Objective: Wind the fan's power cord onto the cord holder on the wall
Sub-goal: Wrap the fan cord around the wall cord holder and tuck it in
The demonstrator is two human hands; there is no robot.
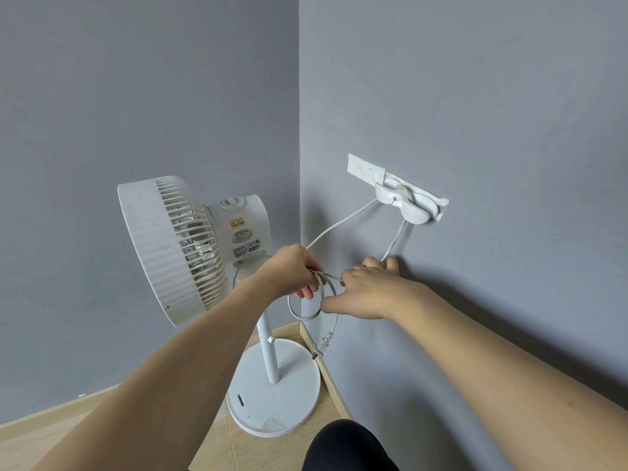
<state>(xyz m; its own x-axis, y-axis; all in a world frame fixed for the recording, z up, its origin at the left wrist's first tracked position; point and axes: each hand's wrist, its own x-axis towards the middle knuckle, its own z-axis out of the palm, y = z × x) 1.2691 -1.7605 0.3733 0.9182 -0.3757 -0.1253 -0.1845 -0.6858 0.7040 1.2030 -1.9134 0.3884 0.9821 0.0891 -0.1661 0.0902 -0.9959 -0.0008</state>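
A white cord holder is taped to the grey wall; the cord passes around its middle and drops in two strands; below it the left hand grips gathered loops, the right hand pinches the other strand against the wall; the plug dangles beside the fan.

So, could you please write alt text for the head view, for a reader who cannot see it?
Two bare hands handle a white power cord already passed around a taped-on cord holder on a grey wall: the left hand grips loose loops, the right hand holds a strand near the wall. A white pedestal fan stands in the corner, the plug dangling.
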